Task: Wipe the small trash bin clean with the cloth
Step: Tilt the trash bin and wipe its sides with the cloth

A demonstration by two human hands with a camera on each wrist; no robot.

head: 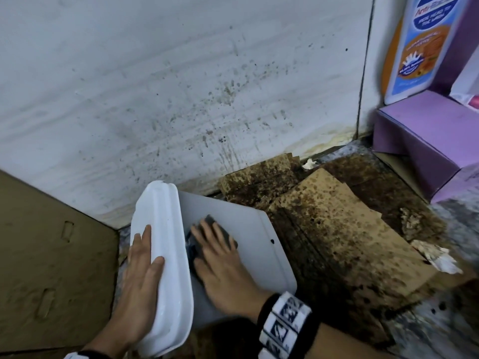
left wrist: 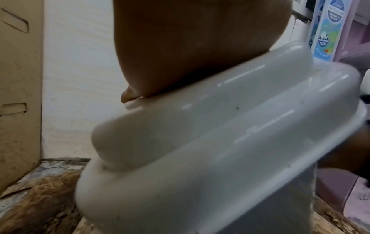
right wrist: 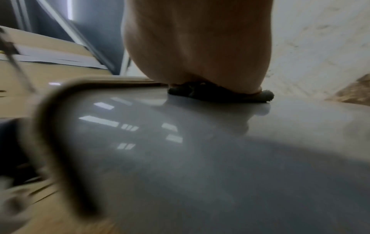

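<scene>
The small grey trash bin [head: 259, 244] lies on its side on stained cardboard, its white lid [head: 166, 255] turned to the left. My left hand [head: 145, 263] lies flat against the lid [left wrist: 220, 126] with straight fingers. My right hand [head: 220, 257] presses a dark grey cloth [head: 223, 229] flat onto the bin's upward side wall [right wrist: 220, 158]. In the right wrist view the cloth [right wrist: 220, 94] shows as a dark edge under the palm. The hand hides most of the cloth.
A dirty, speckled white wall [head: 181, 99] rises just behind the bin. Stained cardboard sheets [head: 337, 229] cover the floor to the right. A brown cardboard box [head: 51, 255] stands at the left. Purple boxes [head: 427, 141] and a bottle [head: 420, 47] sit at the right.
</scene>
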